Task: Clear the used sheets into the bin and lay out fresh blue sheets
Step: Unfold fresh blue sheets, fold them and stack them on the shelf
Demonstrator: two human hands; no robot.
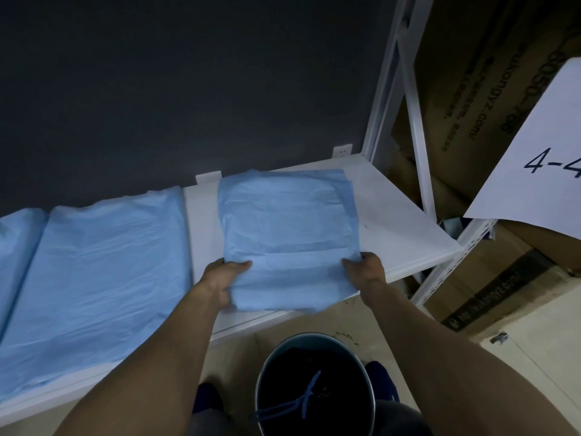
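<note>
Bin (330, 360) stands on the floor (534, 357) below the shelf's front edge, between the person's forearms. It is round with a metal rim and a dark inside, and thin blue strings (301, 401) lie in it; nothing more can be made out in the dark.

On the white shelf (393, 221) lies a folded sheet (289, 234), blue and crinkled, its near edge about at the shelf's front edge. The left grip (223, 278) pinches its near left corner, thumb on top. The right grip (366, 270) pinches the near right corner the same way.

Just left, past a bare white strip, a spread sheet (100, 262) covers the shelf from back to front. Another (15, 247) lies beside it at the far left.

A dark wall (188, 89) closes the back. Bare shelf lies to the right of the folded sheet, up to the white rack posts (412, 121). Beyond them stand cardboard boxes (471, 89), and a paper (540, 158) marked "4-4" hangs over them.
</note>
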